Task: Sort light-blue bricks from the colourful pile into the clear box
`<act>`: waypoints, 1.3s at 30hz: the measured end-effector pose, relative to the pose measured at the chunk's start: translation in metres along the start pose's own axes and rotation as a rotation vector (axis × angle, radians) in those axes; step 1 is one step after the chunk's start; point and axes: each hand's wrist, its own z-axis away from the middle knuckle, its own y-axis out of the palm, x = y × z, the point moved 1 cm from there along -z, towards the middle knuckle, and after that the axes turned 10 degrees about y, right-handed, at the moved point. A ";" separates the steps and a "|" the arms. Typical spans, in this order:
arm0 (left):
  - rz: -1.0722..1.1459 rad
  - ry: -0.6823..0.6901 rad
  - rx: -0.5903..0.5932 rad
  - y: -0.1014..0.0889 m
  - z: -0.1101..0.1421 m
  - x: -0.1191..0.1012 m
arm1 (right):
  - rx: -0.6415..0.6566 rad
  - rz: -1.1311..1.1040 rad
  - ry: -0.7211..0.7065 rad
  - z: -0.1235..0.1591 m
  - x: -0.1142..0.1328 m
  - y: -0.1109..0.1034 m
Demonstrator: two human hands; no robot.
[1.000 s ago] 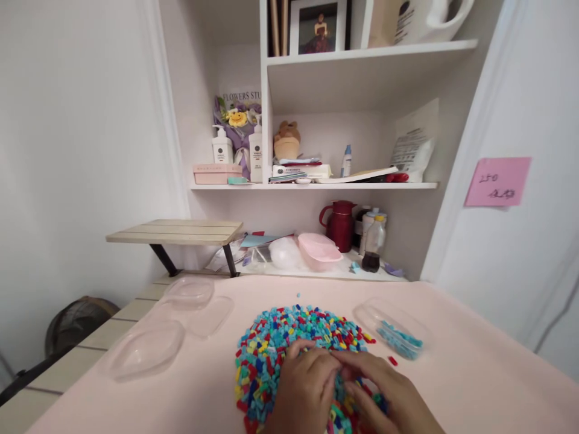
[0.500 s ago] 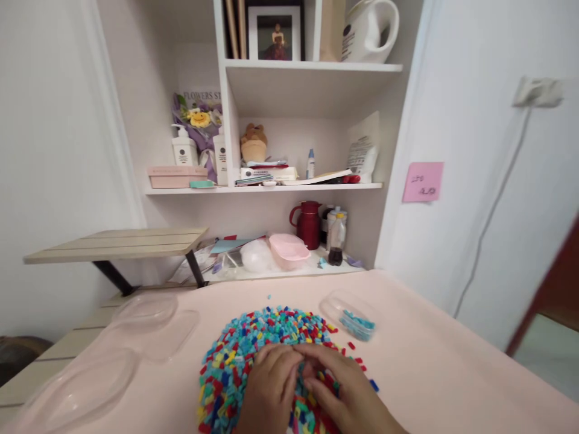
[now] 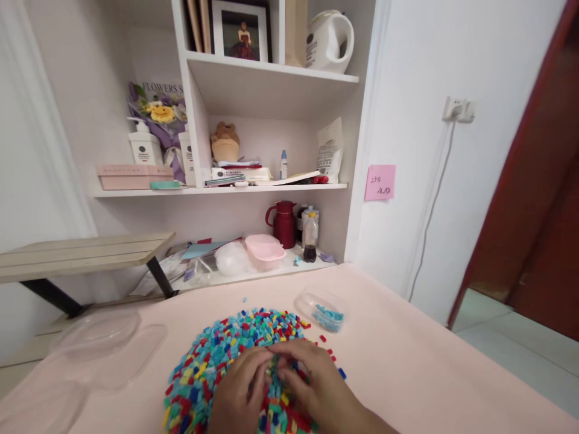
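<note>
A wide heap of small plastic building bricks [image 3: 212,349] in light blue, red, yellow, green and dark blue lies on the pink-covered table. My left hand [image 3: 242,386] rests over the middle of the heap with its fingers curled and pressed together. Beside it, my right hand [image 3: 312,377] has its thumb and fingers bent inward, the index fingertip close to the left hand's fingers. What either hand grips is hidden among the fingers and bricks. Behind the heap, to the right, a clear plastic container [image 3: 319,307] holds several light blue bricks.
Clear plastic lids or trays [image 3: 99,337] lie on the pink table cover [image 3: 407,361] at left. A slatted wooden stand [image 3: 85,250] stands behind them. On the shelf at the back are a pink bowl [image 3: 265,252], a red jug [image 3: 284,224] and a bottle [image 3: 310,238].
The view has turned to the right, so everything sits further left in the picture. Both hands stay over the heap, close together, with only slight finger movement.
</note>
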 end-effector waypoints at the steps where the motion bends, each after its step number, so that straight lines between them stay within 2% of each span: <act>1: 0.028 -0.059 0.019 -0.001 -0.001 0.000 | -0.004 0.002 0.009 -0.002 -0.001 -0.002; 7: 0.165 -0.489 0.065 -0.007 -0.006 0.001 | -0.049 0.054 0.043 -0.008 -0.009 -0.008; 11: 0.187 -0.585 0.115 -0.008 -0.008 -0.001 | -0.021 0.103 0.032 -0.008 -0.013 -0.007; 15: 0.168 -0.538 0.129 -0.006 -0.006 -0.003 | 0.048 0.177 0.006 -0.007 -0.018 -0.003; 22: 0.098 -0.347 0.137 -0.003 -0.004 -0.001 | 0.126 0.271 -0.009 -0.005 -0.023 0.000; 33: 0.075 -0.316 0.179 0.002 -0.002 0.001 | 0.153 0.312 -0.006 -0.005 -0.025 0.000; 39: 0.059 -0.280 0.196 0.001 -0.003 0.001 | 0.121 0.234 0.021 -0.007 -0.022 -0.002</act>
